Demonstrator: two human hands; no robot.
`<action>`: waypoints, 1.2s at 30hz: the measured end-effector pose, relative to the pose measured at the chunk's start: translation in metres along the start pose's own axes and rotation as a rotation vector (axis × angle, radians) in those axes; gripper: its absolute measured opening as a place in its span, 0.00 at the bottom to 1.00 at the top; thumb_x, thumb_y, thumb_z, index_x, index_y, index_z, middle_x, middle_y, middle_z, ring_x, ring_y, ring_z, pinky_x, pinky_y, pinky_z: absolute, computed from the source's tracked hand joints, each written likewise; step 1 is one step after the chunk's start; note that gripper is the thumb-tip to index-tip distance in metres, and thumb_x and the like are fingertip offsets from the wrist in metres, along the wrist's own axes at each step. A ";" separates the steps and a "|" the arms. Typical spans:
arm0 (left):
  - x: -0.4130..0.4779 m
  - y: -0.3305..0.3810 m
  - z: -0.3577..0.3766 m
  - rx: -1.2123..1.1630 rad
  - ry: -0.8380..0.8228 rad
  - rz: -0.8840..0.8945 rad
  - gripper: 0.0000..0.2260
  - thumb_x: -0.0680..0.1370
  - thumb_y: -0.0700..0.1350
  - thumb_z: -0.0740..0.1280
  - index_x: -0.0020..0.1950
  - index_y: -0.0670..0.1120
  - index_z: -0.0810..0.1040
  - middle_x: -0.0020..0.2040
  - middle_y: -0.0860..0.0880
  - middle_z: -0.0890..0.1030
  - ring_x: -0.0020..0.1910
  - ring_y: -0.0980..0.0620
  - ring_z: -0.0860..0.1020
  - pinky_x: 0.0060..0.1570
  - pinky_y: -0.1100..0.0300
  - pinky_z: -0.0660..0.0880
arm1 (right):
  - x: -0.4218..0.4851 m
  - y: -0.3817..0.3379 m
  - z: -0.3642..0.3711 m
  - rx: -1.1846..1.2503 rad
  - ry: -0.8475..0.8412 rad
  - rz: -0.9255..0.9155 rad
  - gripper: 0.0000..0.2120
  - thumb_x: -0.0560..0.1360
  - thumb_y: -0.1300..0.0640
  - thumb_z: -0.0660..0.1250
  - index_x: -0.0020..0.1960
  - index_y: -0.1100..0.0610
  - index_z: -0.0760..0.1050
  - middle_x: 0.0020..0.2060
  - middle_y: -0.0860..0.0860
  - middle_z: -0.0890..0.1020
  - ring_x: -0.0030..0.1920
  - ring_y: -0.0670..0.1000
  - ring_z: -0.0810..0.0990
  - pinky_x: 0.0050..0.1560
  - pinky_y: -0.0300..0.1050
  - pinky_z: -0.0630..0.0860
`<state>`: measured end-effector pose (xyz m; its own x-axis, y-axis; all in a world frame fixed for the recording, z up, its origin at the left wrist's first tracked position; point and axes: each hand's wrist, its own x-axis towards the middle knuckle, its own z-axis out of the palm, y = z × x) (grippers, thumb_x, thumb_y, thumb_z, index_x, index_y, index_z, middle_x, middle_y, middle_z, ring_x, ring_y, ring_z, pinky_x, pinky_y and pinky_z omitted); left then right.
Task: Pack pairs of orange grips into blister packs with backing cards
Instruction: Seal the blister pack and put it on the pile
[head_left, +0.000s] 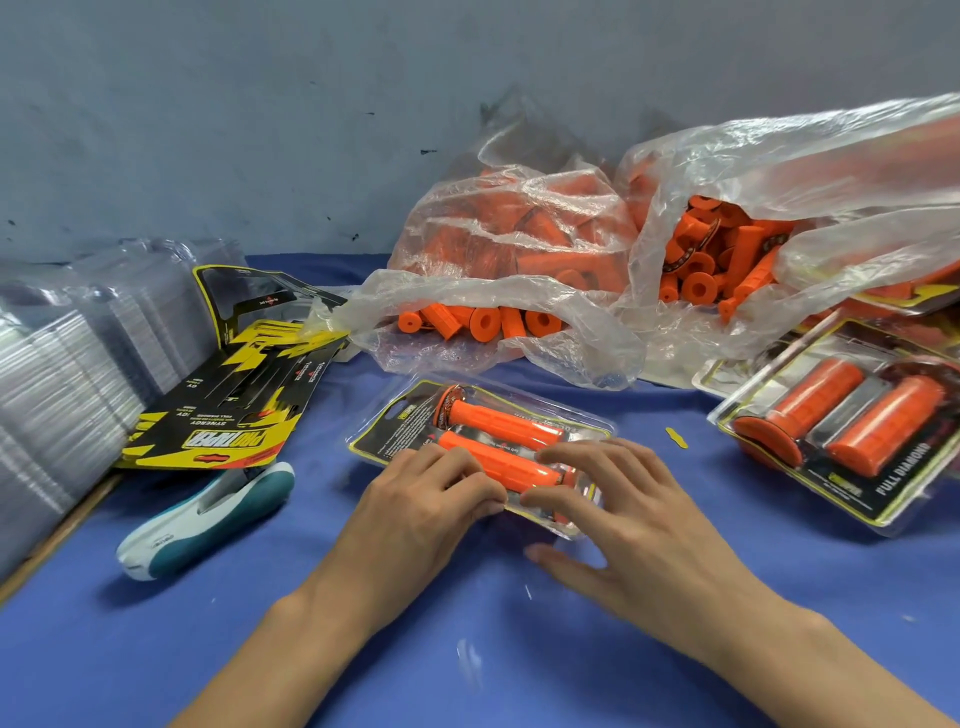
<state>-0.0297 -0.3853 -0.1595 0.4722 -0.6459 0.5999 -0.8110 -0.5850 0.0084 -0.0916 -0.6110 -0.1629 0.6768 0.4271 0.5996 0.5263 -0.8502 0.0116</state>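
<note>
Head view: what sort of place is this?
Likely a hand-packing bench in a small workshop: bulk bags of orange grips, stacked empty blister shells, loose backing cards.

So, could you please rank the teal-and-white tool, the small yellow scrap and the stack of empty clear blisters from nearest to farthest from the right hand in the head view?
1. Small yellow scrap: on the cloth just beyond the right hand.
2. Teal-and-white tool: left, past the left hand.
3. Stack of empty clear blisters: far left edge.

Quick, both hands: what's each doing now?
Left hand: fingers curled, pressing the blister pack.
Right hand: fingers spread, pressing the same pack.
</note>
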 end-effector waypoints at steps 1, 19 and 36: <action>0.000 0.001 0.000 0.008 -0.001 0.004 0.10 0.82 0.50 0.61 0.48 0.50 0.81 0.44 0.53 0.78 0.42 0.48 0.77 0.42 0.51 0.75 | 0.003 -0.004 0.005 -0.044 -0.010 -0.001 0.13 0.76 0.44 0.68 0.57 0.47 0.78 0.62 0.49 0.78 0.61 0.53 0.77 0.64 0.52 0.72; -0.074 -0.080 -0.077 0.300 -0.192 -1.008 0.25 0.71 0.66 0.68 0.55 0.47 0.71 0.53 0.44 0.74 0.55 0.38 0.75 0.49 0.46 0.72 | 0.008 -0.003 0.021 0.013 0.063 0.065 0.12 0.80 0.46 0.61 0.47 0.50 0.81 0.56 0.46 0.80 0.57 0.52 0.78 0.57 0.46 0.72; -0.029 0.006 -0.081 -1.233 -0.654 -1.247 0.33 0.62 0.73 0.72 0.44 0.43 0.84 0.41 0.37 0.81 0.32 0.46 0.78 0.32 0.58 0.75 | 0.007 -0.003 0.020 0.053 0.029 0.068 0.12 0.80 0.46 0.61 0.47 0.49 0.80 0.57 0.45 0.79 0.58 0.51 0.77 0.56 0.46 0.73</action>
<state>-0.0766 -0.3306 -0.1120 0.7117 -0.4170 -0.5653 0.4404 -0.3621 0.8215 -0.0778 -0.5993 -0.1744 0.6971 0.3587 0.6208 0.5061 -0.8595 -0.0717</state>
